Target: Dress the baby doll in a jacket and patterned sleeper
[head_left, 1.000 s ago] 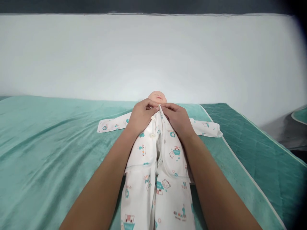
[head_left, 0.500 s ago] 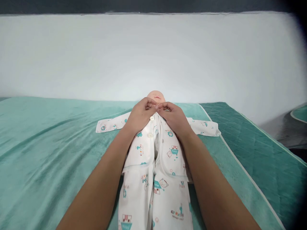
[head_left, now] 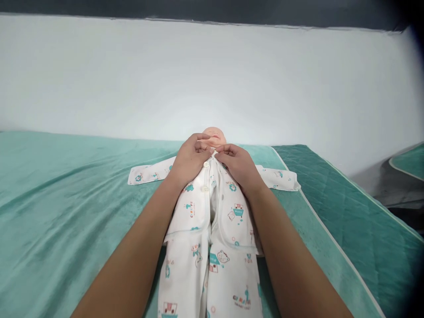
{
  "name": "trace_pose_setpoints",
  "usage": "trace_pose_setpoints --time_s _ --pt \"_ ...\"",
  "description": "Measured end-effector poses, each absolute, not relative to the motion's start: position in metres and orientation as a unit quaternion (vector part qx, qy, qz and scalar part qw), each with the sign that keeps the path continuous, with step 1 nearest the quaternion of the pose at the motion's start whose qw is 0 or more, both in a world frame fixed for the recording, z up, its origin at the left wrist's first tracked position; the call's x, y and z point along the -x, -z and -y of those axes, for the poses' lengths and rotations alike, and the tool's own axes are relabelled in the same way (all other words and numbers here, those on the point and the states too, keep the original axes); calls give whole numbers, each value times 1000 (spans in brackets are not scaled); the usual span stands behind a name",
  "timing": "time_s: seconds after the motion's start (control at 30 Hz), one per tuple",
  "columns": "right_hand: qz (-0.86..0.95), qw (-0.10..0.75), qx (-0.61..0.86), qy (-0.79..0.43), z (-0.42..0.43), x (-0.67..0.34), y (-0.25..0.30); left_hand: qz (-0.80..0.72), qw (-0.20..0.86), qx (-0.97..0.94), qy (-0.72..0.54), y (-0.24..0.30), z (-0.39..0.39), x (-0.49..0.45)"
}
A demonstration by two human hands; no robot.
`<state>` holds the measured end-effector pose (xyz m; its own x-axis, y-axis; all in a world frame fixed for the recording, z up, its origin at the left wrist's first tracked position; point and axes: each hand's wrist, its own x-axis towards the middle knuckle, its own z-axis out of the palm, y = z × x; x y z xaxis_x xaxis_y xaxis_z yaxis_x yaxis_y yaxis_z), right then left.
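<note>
A baby doll (head_left: 215,134) lies on its back on a green cloth (head_left: 66,212), its head away from me. It wears a white printed romper (head_left: 212,229) with small round buttons (head_left: 206,164) down the front. My left hand (head_left: 190,159) pinches the left edge of the collar just below the doll's chin. My right hand (head_left: 240,165) pinches the right edge of the collar, fingertips almost touching the left hand's. The upper front of the garment gapes slightly between my wrists. Both sleeves lie stretched out sideways.
The green cloth covers a padded mat (head_left: 347,221) with a white border along its right edge. A white wall (head_left: 212,79) rises right behind the doll's head. Another green mat's corner (head_left: 409,161) shows at the far right.
My hands have stayed at the collar, fingers closing in a little tighter under the chin. The view has shifted slightly, so the doll sits a bit further left.
</note>
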<state>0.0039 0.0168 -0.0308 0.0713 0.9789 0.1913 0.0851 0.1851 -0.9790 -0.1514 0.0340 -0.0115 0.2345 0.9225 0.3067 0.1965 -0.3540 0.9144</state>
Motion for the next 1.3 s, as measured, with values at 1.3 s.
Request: trace_pose_setpoints --time_s 1.3 --pt "541 564 565 -265 -10 8 27 -475 243 -727 -432 14 -34 150"
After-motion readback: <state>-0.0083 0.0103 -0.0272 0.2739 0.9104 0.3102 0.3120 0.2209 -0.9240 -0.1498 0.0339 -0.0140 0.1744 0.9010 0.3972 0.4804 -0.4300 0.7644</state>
